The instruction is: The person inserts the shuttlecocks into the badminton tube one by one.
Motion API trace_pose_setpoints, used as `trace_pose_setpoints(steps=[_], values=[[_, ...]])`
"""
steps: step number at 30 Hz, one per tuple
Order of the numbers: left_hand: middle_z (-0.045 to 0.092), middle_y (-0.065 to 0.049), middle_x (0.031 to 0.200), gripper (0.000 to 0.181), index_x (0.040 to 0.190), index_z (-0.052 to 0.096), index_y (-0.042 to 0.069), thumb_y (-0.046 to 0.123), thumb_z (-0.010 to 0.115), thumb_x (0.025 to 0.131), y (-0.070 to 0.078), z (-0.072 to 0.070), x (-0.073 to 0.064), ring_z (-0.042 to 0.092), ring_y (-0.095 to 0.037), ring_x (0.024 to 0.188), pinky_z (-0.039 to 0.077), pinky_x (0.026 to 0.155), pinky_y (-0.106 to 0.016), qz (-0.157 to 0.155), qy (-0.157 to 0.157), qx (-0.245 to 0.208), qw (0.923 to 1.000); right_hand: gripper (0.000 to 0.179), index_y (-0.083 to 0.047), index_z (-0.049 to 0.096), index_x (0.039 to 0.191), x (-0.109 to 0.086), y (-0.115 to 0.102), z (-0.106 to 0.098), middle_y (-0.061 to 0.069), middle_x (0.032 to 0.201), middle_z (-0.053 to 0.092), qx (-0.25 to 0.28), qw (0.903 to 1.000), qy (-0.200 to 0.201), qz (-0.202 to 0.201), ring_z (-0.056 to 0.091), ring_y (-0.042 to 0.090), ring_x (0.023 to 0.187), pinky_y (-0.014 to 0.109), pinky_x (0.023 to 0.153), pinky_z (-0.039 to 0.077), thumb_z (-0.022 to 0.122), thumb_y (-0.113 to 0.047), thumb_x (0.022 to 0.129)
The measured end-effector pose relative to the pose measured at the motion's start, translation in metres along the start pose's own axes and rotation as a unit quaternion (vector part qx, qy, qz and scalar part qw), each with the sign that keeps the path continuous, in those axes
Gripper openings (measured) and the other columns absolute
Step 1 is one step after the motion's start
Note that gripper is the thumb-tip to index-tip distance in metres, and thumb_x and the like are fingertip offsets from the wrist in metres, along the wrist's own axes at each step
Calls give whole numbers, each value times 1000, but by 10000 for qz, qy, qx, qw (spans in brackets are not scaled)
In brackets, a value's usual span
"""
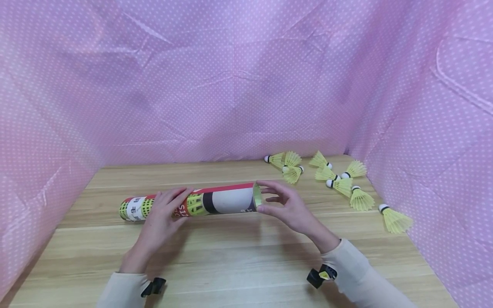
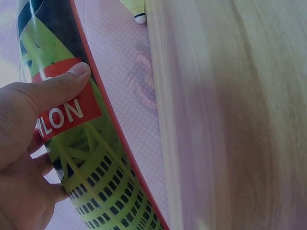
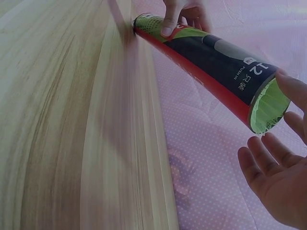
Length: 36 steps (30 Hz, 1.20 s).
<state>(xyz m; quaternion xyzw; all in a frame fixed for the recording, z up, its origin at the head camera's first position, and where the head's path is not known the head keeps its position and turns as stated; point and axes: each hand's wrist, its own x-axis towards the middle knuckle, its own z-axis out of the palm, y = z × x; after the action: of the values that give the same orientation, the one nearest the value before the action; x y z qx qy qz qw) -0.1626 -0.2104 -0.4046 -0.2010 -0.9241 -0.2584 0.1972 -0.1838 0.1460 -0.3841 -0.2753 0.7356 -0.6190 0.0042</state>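
Note:
A printed shuttlecock tube (image 1: 233, 200) lies crosswise in the head view, held above the wooden table. My left hand (image 1: 159, 222) grips it left of its middle, the thumb lying over the red NYLON label in the left wrist view. Its uncovered end points to the right, and in the right wrist view a yellow-green skirt (image 3: 271, 108) shows inside the mouth. My right hand (image 1: 289, 208) is at that mouth with fingers spread and extended. The right thumb is at the rim in the right wrist view; whether it touches cannot be told.
Several loose yellow shuttlecocks (image 1: 340, 185) with white heads lie at the back right of the table (image 1: 215, 265). One shuttlecock (image 1: 396, 220) sits farther right by the table's edge. Pink dotted cloth (image 1: 231, 85) hangs around the back and sides.

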Motion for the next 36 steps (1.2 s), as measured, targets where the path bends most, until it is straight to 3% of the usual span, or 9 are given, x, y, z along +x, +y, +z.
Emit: trace_pose_setpoints(steps=[8,15,23,30,36], values=[[54,-15,141,95,150,50,25,-2,91,67,0,1,0,47,-40,131,13,122,-57,38,11,17,10000,61,-8,58,140,1,0,1,5,141,56,203,9998,-18,-9,57,30,124,52,100,51,81,-1,83],[54,-16,141,95,149,51,25,-2,91,68,1,0,0,47,-40,130,14,122,-58,44,38,-36,10000,63,-4,54,141,0,4,4,18,133,58,504,9987,28,19,57,42,119,55,97,52,79,1,84],[54,-13,141,95,149,51,24,-2,91,67,0,1,-1,48,-39,130,14,122,-57,29,51,-43,10000,59,-6,55,141,-4,7,9,19,130,61,469,9983,231,240,63,35,113,41,95,56,78,-1,86],[56,-13,140,95,148,52,23,-2,92,66,-2,2,-2,49,-40,128,13,122,-58,103,146,-11,9998,53,-3,59,135,-8,4,13,17,130,63,514,9943,503,790,66,35,110,35,91,58,80,-10,86],[56,-12,138,95,148,52,22,-2,92,66,-2,3,-1,49,-39,128,13,122,-58,115,191,-28,9997,56,-3,58,137,-9,5,15,16,133,62,555,9936,613,772,65,32,114,34,93,57,80,-11,87]])
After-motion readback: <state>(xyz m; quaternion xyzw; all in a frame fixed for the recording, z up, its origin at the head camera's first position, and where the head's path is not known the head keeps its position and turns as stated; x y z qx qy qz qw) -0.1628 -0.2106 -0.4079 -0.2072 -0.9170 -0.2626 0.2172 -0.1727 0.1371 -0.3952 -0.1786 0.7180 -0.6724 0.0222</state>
